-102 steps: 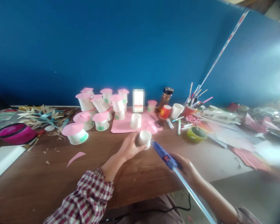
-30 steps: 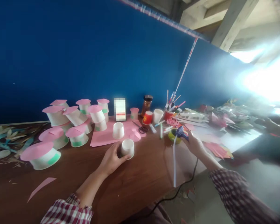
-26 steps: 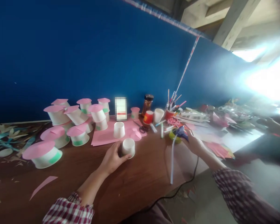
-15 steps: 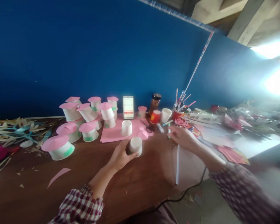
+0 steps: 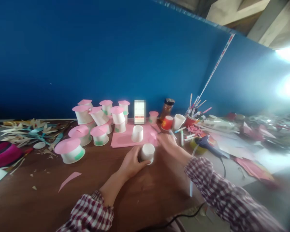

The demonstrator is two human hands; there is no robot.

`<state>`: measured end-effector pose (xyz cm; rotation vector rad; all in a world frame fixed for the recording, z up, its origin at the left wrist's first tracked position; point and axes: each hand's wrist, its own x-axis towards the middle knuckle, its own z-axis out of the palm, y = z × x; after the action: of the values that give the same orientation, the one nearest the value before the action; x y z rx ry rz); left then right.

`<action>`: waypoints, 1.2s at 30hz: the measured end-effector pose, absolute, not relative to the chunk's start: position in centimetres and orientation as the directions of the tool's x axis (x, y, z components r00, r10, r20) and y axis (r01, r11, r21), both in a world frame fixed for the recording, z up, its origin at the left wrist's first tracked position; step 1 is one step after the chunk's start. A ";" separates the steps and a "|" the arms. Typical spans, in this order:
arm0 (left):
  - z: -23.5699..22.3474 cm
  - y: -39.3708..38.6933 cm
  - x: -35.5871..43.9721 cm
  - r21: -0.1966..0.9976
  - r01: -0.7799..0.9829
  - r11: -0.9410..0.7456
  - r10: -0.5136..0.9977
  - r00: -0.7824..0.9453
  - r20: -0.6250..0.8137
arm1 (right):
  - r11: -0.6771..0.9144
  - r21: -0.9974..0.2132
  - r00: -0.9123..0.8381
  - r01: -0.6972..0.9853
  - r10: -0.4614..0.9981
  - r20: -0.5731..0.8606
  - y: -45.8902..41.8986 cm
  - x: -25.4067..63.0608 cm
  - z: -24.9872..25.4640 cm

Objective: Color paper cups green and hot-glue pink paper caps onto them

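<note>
My left hand (image 5: 132, 161) is wrapped round an upside-down white paper cup (image 5: 148, 152), standing at the front middle of the brown table. My right hand (image 5: 168, 141) stretches forward beside a small pink paper piece (image 5: 152, 138); its fingers are blurred, and I cannot tell whether they grip that piece. Behind the held cup, another upturned white cup (image 5: 137, 133) rests on pink paper sheets (image 5: 119, 141). To the left stand several white cups with pink paper roofs (image 5: 70, 146) and green patches.
On the right lie a blue glue gun (image 5: 205, 141), a yellow tape roll (image 5: 198, 146) and several markers (image 5: 182, 138). A red cup (image 5: 167, 123), a white cup (image 5: 179, 121) and a dark-lidded jar (image 5: 168, 108) stand behind. A pink scrap (image 5: 70, 179) lies front left.
My right hand has moved left, from over the markers to the pink paper piece, uncovering the glue gun. My left hand stays on the cup. The view has turned slightly left.
</note>
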<state>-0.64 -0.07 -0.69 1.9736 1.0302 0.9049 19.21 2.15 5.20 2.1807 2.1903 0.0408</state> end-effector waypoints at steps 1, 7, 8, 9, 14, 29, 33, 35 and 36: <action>-0.7 -0.1 -0.6 0.832 0.364 -0.419 0.867 0.433 0.248 | -0.006 0.063 0.007 0.998 1.000 -0.022 2.3 19.2 5.1; -0.9 0.0 -0.6 0.830 0.353 -0.432 0.859 0.441 0.260 | -0.037 0.046 0.036 0.998 0.999 0.028 1.8 19.4 5.4; -0.9 0.0 -0.6 0.830 0.346 -0.437 0.857 0.441 0.266 | -0.040 0.035 0.038 0.999 0.998 0.049 1.5 19.5 5.7; -0.9 0.0 -0.6 0.829 0.342 -0.442 0.855 0.440 0.274 | -0.043 0.027 0.041 0.999 0.997 0.068 1.2 19.6 6.0; -1.1 0.0 -0.6 0.815 0.343 -0.467 0.849 0.433 0.304 | -0.005 -0.090 0.026 0.996 0.974 0.227 -1.2 19.3 8.1; -1.4 0.0 -0.4 0.791 0.362 -0.494 0.840 0.432 0.327 | 0.142 0.125 -0.165 0.982 0.966 0.199 -4.4 15.1 10.1; -1.3 0.0 -0.5 0.780 0.373 -0.502 0.837 0.438 0.329 | 0.148 0.183 -0.178 0.972 0.972 0.154 -4.4 14.8 10.0; -1.2 0.0 -0.5 0.779 0.376 -0.502 0.838 0.436 0.329 | 0.160 0.191 -0.188 0.968 0.972 0.141 -4.3 14.8 9.9; -1.2 0.0 -0.5 0.779 0.376 -0.503 0.837 0.437 0.330 | 0.163 0.191 -0.191 0.968 0.972 0.138 -4.3 14.7 9.9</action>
<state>-0.50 -0.01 -1.21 2.0704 1.0153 0.9606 14.73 -4.34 9.89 1.9879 2.3835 0.3698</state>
